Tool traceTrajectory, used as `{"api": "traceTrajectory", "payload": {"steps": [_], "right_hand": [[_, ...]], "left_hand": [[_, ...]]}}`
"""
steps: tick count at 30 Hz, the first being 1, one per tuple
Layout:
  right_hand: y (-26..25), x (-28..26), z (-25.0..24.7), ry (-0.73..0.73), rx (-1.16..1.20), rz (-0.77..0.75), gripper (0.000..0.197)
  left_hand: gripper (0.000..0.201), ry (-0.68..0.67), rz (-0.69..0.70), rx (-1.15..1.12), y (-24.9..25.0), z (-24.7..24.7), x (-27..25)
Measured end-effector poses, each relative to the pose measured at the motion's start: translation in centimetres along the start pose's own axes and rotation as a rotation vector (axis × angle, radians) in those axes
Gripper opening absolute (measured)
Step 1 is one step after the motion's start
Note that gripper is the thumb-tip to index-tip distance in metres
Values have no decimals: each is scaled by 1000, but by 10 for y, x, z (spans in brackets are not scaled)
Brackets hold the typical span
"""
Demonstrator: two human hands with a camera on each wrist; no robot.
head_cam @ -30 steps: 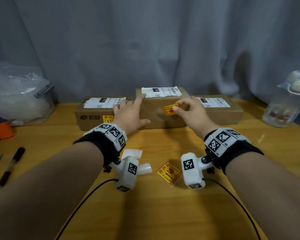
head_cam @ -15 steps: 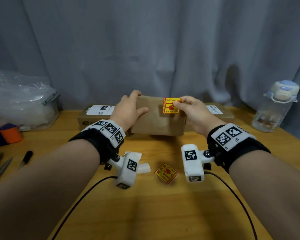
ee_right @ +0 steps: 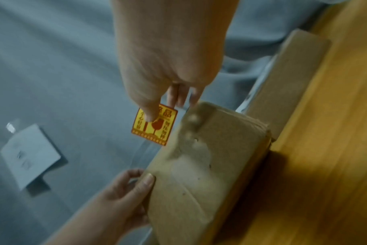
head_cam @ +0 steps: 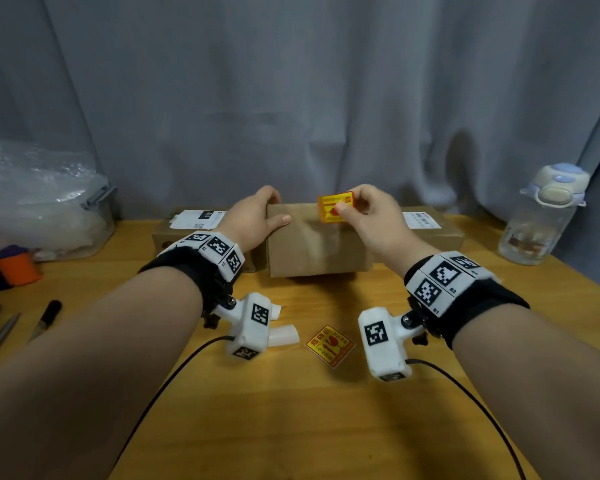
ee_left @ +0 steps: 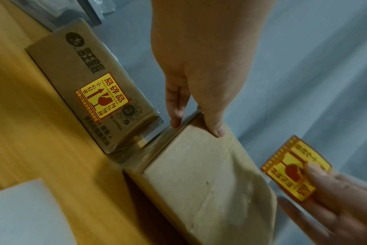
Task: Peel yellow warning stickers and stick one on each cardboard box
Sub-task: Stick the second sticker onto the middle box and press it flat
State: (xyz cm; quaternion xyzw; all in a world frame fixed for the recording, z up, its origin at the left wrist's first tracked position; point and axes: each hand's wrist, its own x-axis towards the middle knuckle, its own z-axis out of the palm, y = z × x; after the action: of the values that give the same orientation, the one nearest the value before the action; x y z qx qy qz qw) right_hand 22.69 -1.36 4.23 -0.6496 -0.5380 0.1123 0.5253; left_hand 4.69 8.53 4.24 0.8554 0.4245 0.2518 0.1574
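Note:
The middle cardboard box (head_cam: pixel 312 247) (ee_left: pixel 199 182) (ee_right: pixel 199 174) stands tipped up on its edge, its plain brown face toward me. My left hand (head_cam: pixel 274 209) (ee_left: pixel 197 129) grips its upper left corner, thumb on the front face. My right hand (head_cam: pixel 349 204) (ee_right: pixel 161 111) pinches a peeled yellow warning sticker (head_cam: pixel 335 209) (ee_left: pixel 293 170) (ee_right: pixel 155 126) at the box's top edge; I cannot tell whether it touches the cardboard. The left box (head_cam: pixel 174 233) (ee_left: pixel 84 86) carries a yellow sticker (ee_left: pixel 103 97) on its front. The right box (head_cam: pixel 440 233) (ee_right: pixel 293 71) lies flat.
Another yellow sticker (head_cam: pixel 329 345) and white backing paper (head_cam: pixel 284 336) lie on the wooden table (head_cam: pixel 326 427) between my wrists. A clear bottle (head_cam: pixel 541 216) stands at the right. At the left are a plastic container (head_cam: pixel 49 209) and pens (head_cam: pixel 45 318).
My left hand has tipped the middle box up from lying flat onto its edge. My right hand has carried the sticker up to the box's top edge.

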Motion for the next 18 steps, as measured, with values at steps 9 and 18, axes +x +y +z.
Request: {"api": "traceTrajectory", "payload": {"steps": [9, 18], "right_hand": [[-16, 4, 27, -449, -326, -79, 32], [-11, 24, 46, -381, -605, -252, 35]], "left_hand": [[37, -21, 21, -81, -7, -4, 6], [36, -54, 77, -37, -8, -6, 10]]}}
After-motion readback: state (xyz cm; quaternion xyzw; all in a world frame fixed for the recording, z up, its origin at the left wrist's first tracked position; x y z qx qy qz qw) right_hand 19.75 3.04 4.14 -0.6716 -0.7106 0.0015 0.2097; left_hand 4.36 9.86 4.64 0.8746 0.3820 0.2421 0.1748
